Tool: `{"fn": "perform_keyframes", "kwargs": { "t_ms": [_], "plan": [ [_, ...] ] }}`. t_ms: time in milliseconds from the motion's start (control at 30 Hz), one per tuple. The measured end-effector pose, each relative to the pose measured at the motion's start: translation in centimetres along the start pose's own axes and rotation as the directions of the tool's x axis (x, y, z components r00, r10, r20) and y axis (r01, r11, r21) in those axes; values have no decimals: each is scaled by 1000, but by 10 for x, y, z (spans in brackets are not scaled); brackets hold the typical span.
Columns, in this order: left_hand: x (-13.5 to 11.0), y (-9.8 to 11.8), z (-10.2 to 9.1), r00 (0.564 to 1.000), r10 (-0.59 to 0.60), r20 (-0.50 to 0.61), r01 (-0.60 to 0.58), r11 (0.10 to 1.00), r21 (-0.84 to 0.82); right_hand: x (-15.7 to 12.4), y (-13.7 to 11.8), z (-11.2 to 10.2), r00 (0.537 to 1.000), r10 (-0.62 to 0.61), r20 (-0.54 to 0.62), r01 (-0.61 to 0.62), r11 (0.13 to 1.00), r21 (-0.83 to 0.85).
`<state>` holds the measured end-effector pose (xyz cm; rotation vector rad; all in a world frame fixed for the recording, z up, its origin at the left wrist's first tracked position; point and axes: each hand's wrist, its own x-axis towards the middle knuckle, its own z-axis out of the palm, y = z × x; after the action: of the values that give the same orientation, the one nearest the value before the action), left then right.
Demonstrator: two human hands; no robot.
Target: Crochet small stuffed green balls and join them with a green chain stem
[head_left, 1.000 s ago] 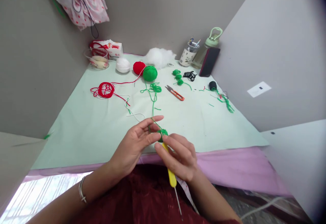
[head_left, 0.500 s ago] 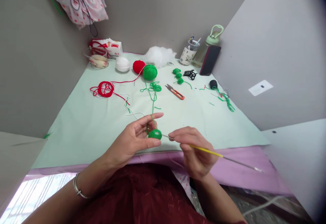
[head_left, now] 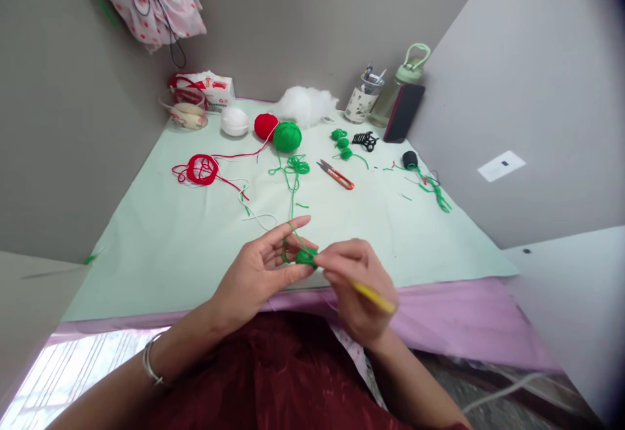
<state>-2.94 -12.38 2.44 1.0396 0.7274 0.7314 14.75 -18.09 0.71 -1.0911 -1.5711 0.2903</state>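
My left hand (head_left: pixel 266 264) pinches a small green crochet piece (head_left: pixel 305 258) between thumb and fingers. Green yarn (head_left: pixel 292 199) runs over its raised index finger and back to the green yarn ball (head_left: pixel 287 137). My right hand (head_left: pixel 359 286) is closed round the yellow handle of a crochet hook (head_left: pixel 372 296). Its fingertips touch the right side of the green piece and hide the hook's working tip. Loose green yarn coils (head_left: pixel 297 164) lie on the table beyond my hands.
Orange-handled thread snips (head_left: pixel 336 174) lie ahead, with small green pieces (head_left: pixel 342 143) and a black hair clip (head_left: pixel 365 141) behind them. Red yarn (head_left: pixel 202 169) and a white ball (head_left: pixel 235 122) are on the left. White stuffing (head_left: pixel 307 105), a bottle (head_left: pixel 398 94) and a phone (head_left: pixel 404 114) stand at the back.
My right hand has moved left against the green crochet piece, and the hook has turned, so its long rear end no longer shows. The green piece has shifted slightly right and tilted.
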Motion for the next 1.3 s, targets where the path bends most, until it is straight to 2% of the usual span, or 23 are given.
{"fn": "perform_keyframes", "kwargs": {
  "t_ms": [67,100,167,200,267,367,500,600,667,700,833,900,1033,1133,1300],
  "plan": [
    [0,-4,3,1000,-12,23,14,997,-77,-7,1,2,984,-181,6,177,955,-239],
    [-1,-5,4,999,-18,45,22,994,-111,-9,2,3,971,-238,18,233,929,-286],
    [-1,-5,4,996,-31,82,44,985,-166,-9,3,4,964,-266,-16,252,930,-267],
    [-1,-4,3,995,-35,96,53,981,-188,-8,3,5,968,-246,-54,228,948,-222],
    [0,-1,1,992,-31,122,57,974,-218,-3,3,3,987,-123,-102,119,992,-52],
    [3,3,-5,986,-3,167,41,974,-224,5,1,-3,995,61,-84,-42,975,218],
    [3,6,-12,973,-21,228,73,972,-222,13,3,-13,971,238,-38,-193,862,469],
    [1,5,-12,968,-44,248,98,973,-210,16,5,-14,937,344,66,-307,714,630],
    [0,5,-9,973,-38,229,78,983,-169,15,5,-11,930,351,114,-331,660,675],
    [-1,5,-7,977,-32,213,64,988,-142,14,4,-8,937,333,104,-315,679,663],
    [0,4,-2,988,-16,152,29,996,-80,8,2,0,982,185,24,-177,888,425],
    [0,3,-3,991,-1,134,6,999,-41,6,2,2,985,168,24,-164,904,395],
    [2,4,-5,994,31,103,-38,997,68,9,5,4,966,249,64,-240,785,571],
    [2,7,-6,996,20,88,-29,995,100,12,7,3,947,296,125,-303,691,657],
    [1,12,-4,997,-8,76,0,994,105,14,12,-2,947,265,183,-317,659,682]
  ]
}}
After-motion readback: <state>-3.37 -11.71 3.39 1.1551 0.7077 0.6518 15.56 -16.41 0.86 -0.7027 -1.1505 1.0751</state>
